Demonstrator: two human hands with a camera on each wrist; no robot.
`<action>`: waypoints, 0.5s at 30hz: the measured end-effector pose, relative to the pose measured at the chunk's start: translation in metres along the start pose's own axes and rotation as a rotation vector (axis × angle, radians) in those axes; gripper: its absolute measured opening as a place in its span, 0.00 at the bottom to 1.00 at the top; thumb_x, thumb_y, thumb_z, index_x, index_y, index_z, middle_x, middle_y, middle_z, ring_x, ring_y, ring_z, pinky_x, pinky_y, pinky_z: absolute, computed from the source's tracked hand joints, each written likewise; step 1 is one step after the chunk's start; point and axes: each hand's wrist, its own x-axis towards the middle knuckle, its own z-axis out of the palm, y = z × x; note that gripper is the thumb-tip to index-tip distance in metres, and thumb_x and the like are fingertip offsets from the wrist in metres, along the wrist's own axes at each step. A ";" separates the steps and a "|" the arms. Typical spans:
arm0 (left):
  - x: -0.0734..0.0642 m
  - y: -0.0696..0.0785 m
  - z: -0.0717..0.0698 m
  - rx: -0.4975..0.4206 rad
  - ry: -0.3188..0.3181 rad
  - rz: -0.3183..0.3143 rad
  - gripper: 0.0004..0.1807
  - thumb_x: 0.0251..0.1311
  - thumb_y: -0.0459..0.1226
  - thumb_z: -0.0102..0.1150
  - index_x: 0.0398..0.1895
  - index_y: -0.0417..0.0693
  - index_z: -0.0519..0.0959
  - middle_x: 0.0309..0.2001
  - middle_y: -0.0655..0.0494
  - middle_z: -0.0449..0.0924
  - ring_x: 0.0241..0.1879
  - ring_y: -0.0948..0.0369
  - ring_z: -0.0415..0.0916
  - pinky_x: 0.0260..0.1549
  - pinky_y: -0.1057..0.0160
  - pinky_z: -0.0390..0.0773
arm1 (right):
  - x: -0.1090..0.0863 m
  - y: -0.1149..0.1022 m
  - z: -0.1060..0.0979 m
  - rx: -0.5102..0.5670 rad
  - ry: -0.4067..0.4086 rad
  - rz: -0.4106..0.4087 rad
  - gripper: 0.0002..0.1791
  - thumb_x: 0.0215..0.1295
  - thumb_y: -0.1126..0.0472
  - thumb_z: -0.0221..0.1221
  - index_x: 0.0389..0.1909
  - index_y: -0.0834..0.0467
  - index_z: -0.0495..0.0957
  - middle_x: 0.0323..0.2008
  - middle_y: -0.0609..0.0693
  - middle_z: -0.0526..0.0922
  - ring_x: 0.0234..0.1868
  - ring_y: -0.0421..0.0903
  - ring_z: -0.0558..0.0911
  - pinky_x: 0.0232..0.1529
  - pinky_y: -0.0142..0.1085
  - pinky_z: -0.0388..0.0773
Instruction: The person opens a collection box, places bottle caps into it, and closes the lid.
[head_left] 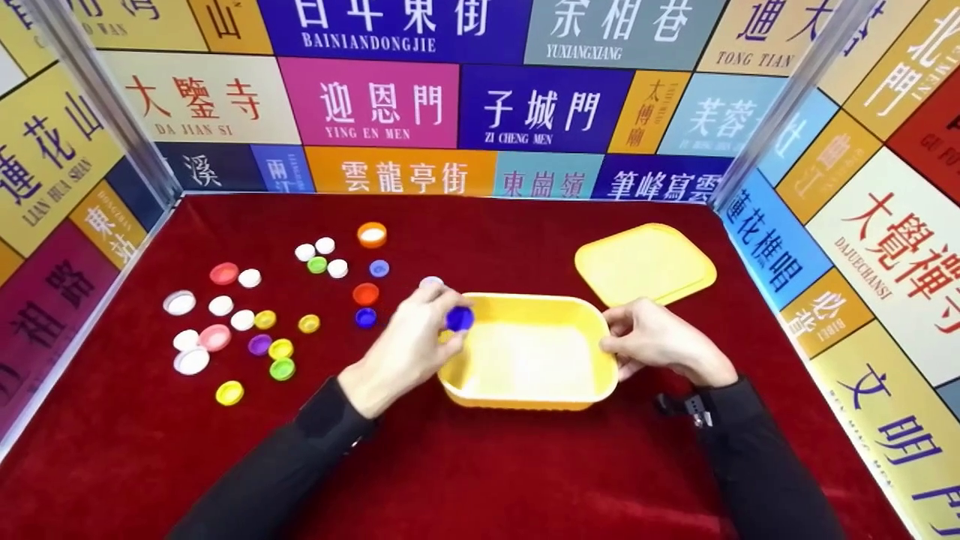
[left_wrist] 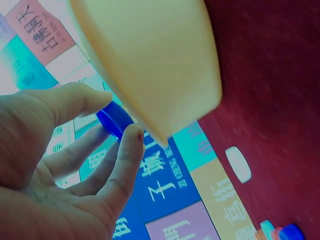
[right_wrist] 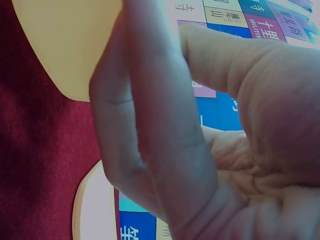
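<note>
A dark blue bottle cap [head_left: 460, 319] is pinched between the thumb and fingertips of my left hand [head_left: 409, 341], over the left rim of a yellow plastic box [head_left: 529, 401]. In the left wrist view the blue cap [left_wrist: 115, 120] is tilted beside the box's outer wall [left_wrist: 165, 60]. My right hand [head_left: 664, 337] grips the box's right rim, thumb on the near side and fingers outside. In the right wrist view the fingers [right_wrist: 165, 125] hide much of the box [right_wrist: 70, 45]. The box's inside shows a bare, bright bottom.
Several loose caps in white, red, yellow, green, purple and blue lie on the red cloth [head_left: 480, 480] to the left, including an orange cap [head_left: 372, 235]. A white cap [head_left: 431, 283] lies just behind my left hand. The yellow lid [head_left: 645, 262] rests at the back right. Printed panels [head_left: 367, 105] enclose the table.
</note>
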 end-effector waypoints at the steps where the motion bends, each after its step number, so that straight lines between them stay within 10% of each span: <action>1: 0.002 0.002 0.002 0.010 -0.023 0.013 0.18 0.71 0.30 0.79 0.61 0.36 0.89 0.54 0.40 0.85 0.50 0.46 0.89 0.56 0.51 0.94 | 0.000 0.000 0.000 -0.002 0.004 0.003 0.23 0.78 0.68 0.66 0.71 0.69 0.84 0.48 0.65 0.93 0.34 0.50 0.96 0.38 0.41 0.96; 10: 0.027 0.010 0.024 0.155 -0.225 0.153 0.14 0.72 0.32 0.80 0.56 0.36 0.91 0.49 0.40 0.88 0.50 0.45 0.88 0.58 0.50 0.93 | 0.000 -0.002 0.006 -0.040 0.049 0.036 0.25 0.80 0.67 0.65 0.74 0.67 0.82 0.53 0.67 0.92 0.39 0.52 0.97 0.38 0.45 0.97; 15: 0.030 0.010 0.031 0.195 -0.331 0.113 0.14 0.74 0.33 0.78 0.57 0.37 0.92 0.52 0.38 0.89 0.53 0.44 0.89 0.58 0.47 0.93 | 0.002 -0.004 0.010 -0.034 0.054 0.038 0.24 0.79 0.68 0.64 0.73 0.67 0.82 0.53 0.67 0.92 0.39 0.53 0.97 0.37 0.46 0.97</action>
